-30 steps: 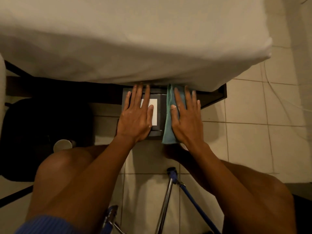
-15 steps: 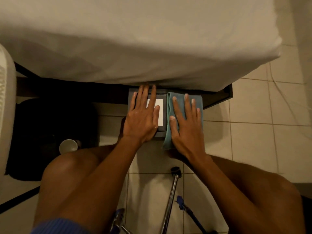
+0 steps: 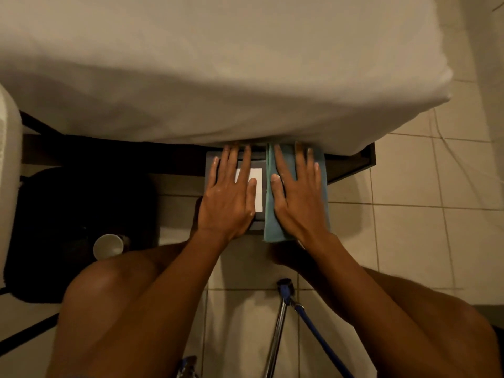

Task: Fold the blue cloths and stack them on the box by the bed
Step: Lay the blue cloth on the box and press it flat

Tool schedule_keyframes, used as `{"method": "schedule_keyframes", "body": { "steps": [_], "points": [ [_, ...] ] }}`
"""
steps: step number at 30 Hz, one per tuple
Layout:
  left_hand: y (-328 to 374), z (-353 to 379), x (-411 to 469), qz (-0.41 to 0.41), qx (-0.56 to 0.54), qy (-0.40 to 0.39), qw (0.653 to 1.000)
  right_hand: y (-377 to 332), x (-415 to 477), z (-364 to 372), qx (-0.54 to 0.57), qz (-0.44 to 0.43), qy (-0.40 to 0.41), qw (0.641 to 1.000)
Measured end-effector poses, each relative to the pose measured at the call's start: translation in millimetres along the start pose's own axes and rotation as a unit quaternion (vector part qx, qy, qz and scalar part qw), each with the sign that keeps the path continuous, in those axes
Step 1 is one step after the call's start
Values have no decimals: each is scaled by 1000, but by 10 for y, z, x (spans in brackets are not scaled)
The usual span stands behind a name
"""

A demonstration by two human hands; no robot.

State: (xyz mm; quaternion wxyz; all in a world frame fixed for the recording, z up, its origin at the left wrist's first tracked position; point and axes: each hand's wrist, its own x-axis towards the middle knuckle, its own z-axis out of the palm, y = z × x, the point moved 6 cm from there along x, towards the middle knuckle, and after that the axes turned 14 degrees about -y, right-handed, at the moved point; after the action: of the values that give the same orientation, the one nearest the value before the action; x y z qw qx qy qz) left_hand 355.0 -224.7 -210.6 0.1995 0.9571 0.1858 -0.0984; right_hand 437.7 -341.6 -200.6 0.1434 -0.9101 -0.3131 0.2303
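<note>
Head view, looking down past our knees to the floor at the bed's edge. Our left hand lies flat, palm down, on the dark box, fingers straight and spread, gripping nothing; it partly covers a white label on the box top. Our right hand lies flat beside it, fingers extended and slack, pressing on the folded blue cloth, not pinching it. The cloth sits on the right part of the box, its near edge hanging a little over the box's front. Fingertips of both hands reach just under the overhanging white bed sheet. On the tiled floor to the left, a pale cup stands against something dark. A metal rod with a blue strap lies between our legs.
</note>
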Motion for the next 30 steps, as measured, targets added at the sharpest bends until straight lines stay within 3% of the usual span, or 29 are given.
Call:
{"method": "schedule_keyframes", "body": {
  "steps": [8,13,18,25,30],
  "points": [
    [0,-1,9,-3,-10,1,1000,-38,-281,129,6,-10,-23,1000],
    [14,3,-5,-1,3,9,1000,-38,-21,24,9,22,7,1000],
    [-4,-3,5,-2,-15,2,1000,2,-330,163,8,6,-30,999],
    [8,-21,4,-1,-4,9,1000,-39,-160,72,11,42,7,999],
    [3,-6,5,0,-7,6,1000,23,-207,101,-2,16,-12,1000]
  ]
}}
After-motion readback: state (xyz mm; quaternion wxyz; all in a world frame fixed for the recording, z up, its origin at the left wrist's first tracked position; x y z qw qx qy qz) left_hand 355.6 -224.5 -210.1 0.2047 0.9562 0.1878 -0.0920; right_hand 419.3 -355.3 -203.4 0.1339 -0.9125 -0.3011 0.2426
